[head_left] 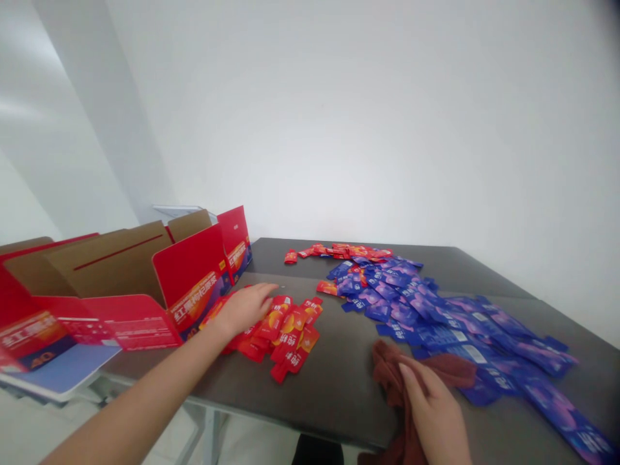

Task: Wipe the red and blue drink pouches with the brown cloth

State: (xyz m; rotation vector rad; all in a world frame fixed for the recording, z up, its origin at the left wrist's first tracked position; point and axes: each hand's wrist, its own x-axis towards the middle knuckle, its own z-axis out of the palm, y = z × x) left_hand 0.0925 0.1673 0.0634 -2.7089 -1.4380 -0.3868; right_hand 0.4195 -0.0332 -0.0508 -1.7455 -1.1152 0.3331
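My left hand (245,307) lies flat, fingers stretched out, on a small heap of red sachets (285,332) near the table's front left. My right hand (433,410) rests with fingers extended on a dark red cloth (416,374) at the front edge of the dark table (339,381). A wide spread of blue sachets (436,316) runs from the middle of the table to the right front corner.
An open red and brown carton (121,284) stands at the table's left end, flaps out. More red sachets (339,250) lie in a row at the back. A white wall rises behind the table.
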